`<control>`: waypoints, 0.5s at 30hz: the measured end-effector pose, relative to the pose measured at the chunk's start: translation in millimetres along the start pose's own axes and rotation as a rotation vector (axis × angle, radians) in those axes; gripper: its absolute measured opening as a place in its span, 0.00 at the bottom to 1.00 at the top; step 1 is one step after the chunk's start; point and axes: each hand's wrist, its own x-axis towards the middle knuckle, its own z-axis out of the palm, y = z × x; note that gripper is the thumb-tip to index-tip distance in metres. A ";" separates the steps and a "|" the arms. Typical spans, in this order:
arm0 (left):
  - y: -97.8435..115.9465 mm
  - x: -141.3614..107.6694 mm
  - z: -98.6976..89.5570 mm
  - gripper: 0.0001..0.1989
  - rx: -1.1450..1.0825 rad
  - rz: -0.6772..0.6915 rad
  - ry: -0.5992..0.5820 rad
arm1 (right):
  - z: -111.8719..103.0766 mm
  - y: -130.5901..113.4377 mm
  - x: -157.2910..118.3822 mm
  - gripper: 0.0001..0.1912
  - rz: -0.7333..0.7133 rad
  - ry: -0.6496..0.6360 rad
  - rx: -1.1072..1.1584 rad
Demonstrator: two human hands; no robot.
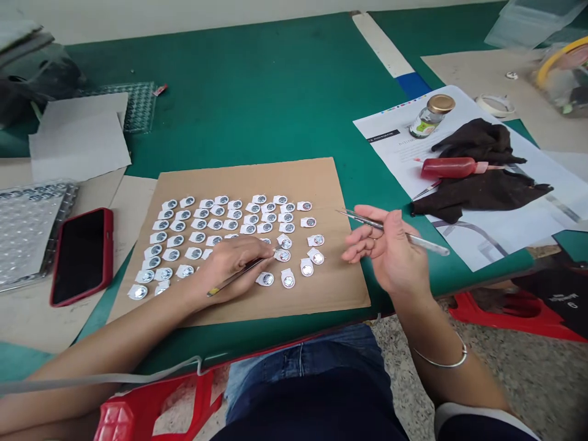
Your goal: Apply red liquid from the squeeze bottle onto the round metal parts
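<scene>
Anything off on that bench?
A few tabbed discs near right on the cardboard sit askew, tabs pointing away, unlike the mostly leftward rest. Red bottle lies on its side; no spill visible.

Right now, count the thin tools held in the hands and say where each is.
2: a dark tool in the left hand, over the cardboard; a silver tool in the right hand. Both are partly hidden.

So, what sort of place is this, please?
Probably a small workshop for handwork: small round pieces lie in rough rows on a cardboard sheet, the right hand holds a slim pointed tool, and a red bottle lies to the right.
</scene>
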 end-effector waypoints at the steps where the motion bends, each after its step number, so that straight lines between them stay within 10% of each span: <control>1: -0.2 -0.1 0.2 0.06 -0.004 0.005 0.004 | 4.8 2.9 -1.3 0.28 -0.026 -0.001 -0.022; 15: 1.8 -1.8 -2.1 0.05 -0.046 0.021 -0.046 | 23.0 23.0 -5.7 0.14 -0.398 -0.170 -0.459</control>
